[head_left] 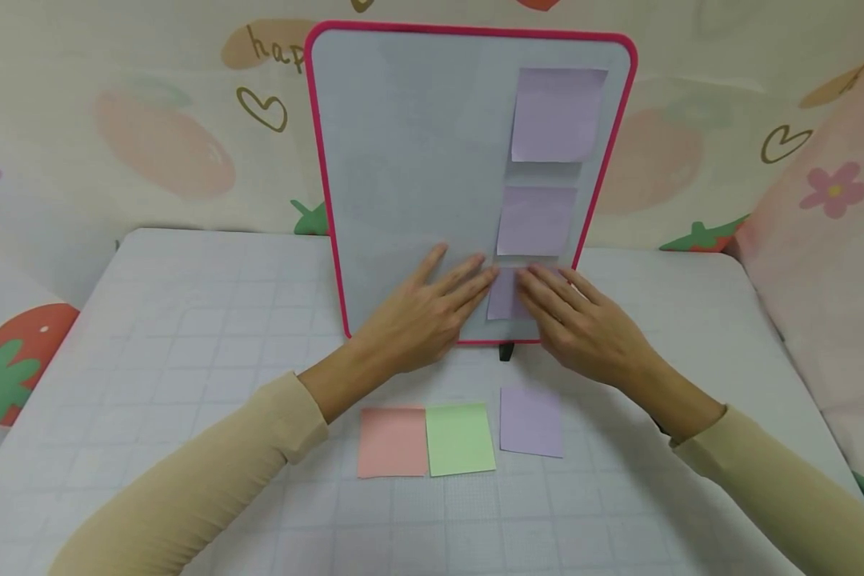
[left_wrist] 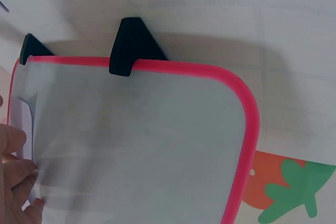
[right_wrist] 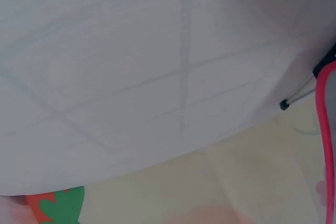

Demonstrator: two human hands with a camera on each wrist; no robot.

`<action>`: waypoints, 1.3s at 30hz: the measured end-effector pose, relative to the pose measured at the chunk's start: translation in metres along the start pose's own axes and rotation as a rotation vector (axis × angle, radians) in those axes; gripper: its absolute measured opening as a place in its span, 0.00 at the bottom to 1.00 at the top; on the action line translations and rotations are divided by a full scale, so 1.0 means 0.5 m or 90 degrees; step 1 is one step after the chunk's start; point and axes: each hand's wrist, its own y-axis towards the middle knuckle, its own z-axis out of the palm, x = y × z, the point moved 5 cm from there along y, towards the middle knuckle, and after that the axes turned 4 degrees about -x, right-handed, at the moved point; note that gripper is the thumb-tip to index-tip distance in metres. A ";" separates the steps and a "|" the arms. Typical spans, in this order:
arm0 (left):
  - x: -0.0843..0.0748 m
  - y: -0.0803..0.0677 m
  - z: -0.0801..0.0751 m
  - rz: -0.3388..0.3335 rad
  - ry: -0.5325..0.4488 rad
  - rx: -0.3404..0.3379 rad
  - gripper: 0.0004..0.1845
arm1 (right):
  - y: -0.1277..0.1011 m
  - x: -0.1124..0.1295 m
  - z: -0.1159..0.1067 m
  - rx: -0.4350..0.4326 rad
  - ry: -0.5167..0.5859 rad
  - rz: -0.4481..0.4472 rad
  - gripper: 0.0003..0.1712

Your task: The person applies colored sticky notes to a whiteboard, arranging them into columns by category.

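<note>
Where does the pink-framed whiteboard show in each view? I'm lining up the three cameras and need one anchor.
Head: the whiteboard stands upright at centre, both hands' fingers on its lower part.
Left wrist: it fills the lower left, its rounded corner at right, black stand feet on its top edge.
Right wrist: only a sliver of it at the far right edge.
Shared landmark: the pink frame.

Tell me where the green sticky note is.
In the head view the green note lies flat on the table in front of the board, between the pink note and the purple note.
</note>
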 end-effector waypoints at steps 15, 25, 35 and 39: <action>-0.001 -0.004 0.000 -0.005 -0.006 -0.008 0.31 | -0.037 -0.019 -0.014 -0.011 0.028 0.035 0.27; 0.002 -0.022 -0.011 -0.009 -0.033 -0.031 0.29 | -0.035 -0.012 -0.033 -0.063 0.017 0.113 0.25; -0.009 -0.082 -0.018 -0.018 -0.108 -0.035 0.28 | -0.006 0.053 -0.059 -0.058 0.190 0.176 0.30; -0.031 -0.106 -0.021 0.025 -0.141 -0.053 0.27 | 0.000 0.090 -0.060 -0.031 0.310 0.179 0.33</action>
